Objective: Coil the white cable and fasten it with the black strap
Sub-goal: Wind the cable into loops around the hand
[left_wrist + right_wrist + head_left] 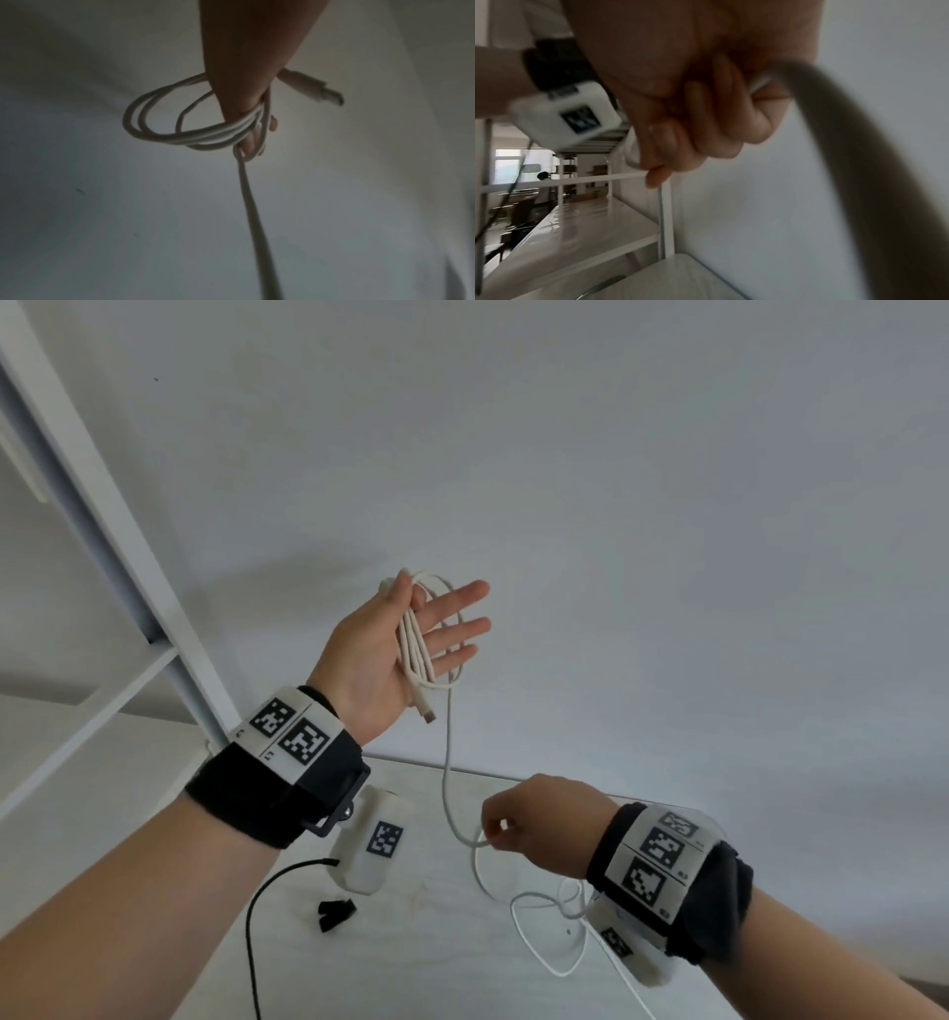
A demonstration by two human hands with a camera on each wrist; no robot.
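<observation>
My left hand (411, 639) is raised in front of the wall, palm toward me and fingers straight. Its thumb pins several loops of the white cable (418, 654) against the palm, and the loops run round the fingers. The cable's connector (427, 713) hangs below the palm. In the left wrist view the coil (159, 130) bulges out to the left and the connector (318, 89) sticks out to the right. One strand drops to my right hand (506, 832), which pinches it just above the table. Slack cable (544, 922) lies on the tabletop. The black strap (336, 914) lies loose on the table below my left wrist.
A white shelf frame (102, 516) slants along the left, and a plain wall fills the back. The table (411, 978) is pale wood. A thin black wire (250, 932) trails from my left wrist camera. Far behind the shelves in the right wrist view sits a person (543, 176).
</observation>
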